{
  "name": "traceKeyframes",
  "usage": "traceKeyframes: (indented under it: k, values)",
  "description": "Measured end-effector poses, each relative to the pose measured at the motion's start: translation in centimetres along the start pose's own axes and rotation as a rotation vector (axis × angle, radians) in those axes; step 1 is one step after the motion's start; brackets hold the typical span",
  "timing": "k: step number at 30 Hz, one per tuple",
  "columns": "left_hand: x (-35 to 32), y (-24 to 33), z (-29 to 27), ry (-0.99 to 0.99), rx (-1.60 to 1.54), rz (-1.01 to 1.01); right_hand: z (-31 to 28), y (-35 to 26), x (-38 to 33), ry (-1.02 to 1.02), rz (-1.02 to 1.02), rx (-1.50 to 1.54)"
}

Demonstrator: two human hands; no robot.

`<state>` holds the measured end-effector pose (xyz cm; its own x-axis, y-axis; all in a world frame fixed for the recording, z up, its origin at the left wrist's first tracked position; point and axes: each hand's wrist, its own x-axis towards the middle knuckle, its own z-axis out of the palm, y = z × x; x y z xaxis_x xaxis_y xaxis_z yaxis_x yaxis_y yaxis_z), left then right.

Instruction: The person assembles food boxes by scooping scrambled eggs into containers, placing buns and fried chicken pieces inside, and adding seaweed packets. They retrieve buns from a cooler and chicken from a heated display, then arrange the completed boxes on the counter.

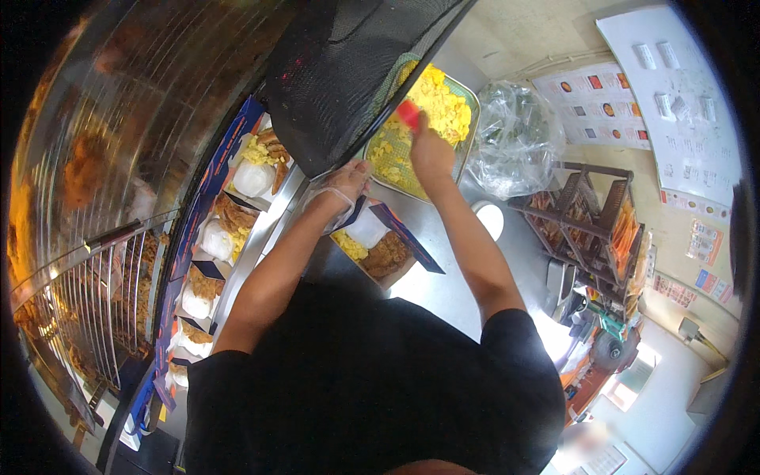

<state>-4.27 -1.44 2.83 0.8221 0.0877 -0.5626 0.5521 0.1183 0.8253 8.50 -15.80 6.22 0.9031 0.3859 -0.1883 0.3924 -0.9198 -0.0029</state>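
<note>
My right hand (431, 152) grips a utensil with a red part (408, 114) over a tray (473, 119) heaped with scrambled egg (443, 111). The utensil's far end is hidden. At the lower corner of a black mesh food cover (332, 87), my left hand (348, 184), in a clear plastic glove, has its fingers closed on the rim. The cover stands tilted up and hides part of the tray. Just below my hands sits an open meal box (408, 260) with a white rice mound (367, 229), egg and browned fried meat (386, 255).
Several filled meal boxes (253, 180) line the ledge at left, beside a glass display case (119, 206) with wire racks. A clear plastic bag (516, 138), a round white lid-like disc (488, 221) and a brown tiered rack (582, 222) stand at right on the metal counter (455, 273).
</note>
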Motion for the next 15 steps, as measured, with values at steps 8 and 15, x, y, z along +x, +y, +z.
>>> traceKeyframes:
  k: [8,15]
  values:
    - [1.8,-2.5,0.2,0.032,0.04,-0.01,0.8,1.4,-0.7,-0.016,0.002,-0.165]
    - [1.5,-1.6,-0.1,-0.043,-0.001,-0.031,0.6,0.1,-2.0,0.015,0.173,0.158]
